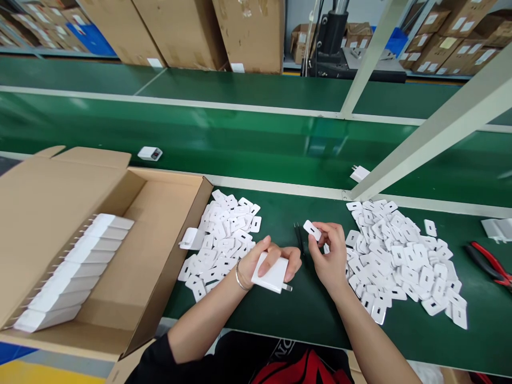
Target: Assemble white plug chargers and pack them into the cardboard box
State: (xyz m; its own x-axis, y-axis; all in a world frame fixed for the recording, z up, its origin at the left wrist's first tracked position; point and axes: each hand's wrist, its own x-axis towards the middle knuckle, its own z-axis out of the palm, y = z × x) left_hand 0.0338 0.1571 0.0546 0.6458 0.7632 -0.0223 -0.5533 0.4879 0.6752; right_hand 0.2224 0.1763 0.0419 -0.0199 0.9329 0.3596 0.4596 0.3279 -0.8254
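Wrapped in the fingers of my left hand (276, 261) is a white charger (270, 273), with a metal prong showing at its lower right. My right hand (331, 250) pinches a small white cover plate (312, 230) with a dark slot in it, held up to the right of the charger and apart from it. Dark tweezers (298, 237) lie on the table between the hands. Left of my left hand spreads a pile of white plates (224, 229). A larger pile of slotted plates (400, 256) lies beside my right hand.
An open cardboard box (176, 256) at the left holds a row of white chargers (76, 272). Another charger (192, 238) rests by the box edge. Red-handled pliers (488, 261) lie far right. A slanted metal post (432, 122) rises behind the right pile. Another charger (150, 153) sits on the green conveyor (240, 144).
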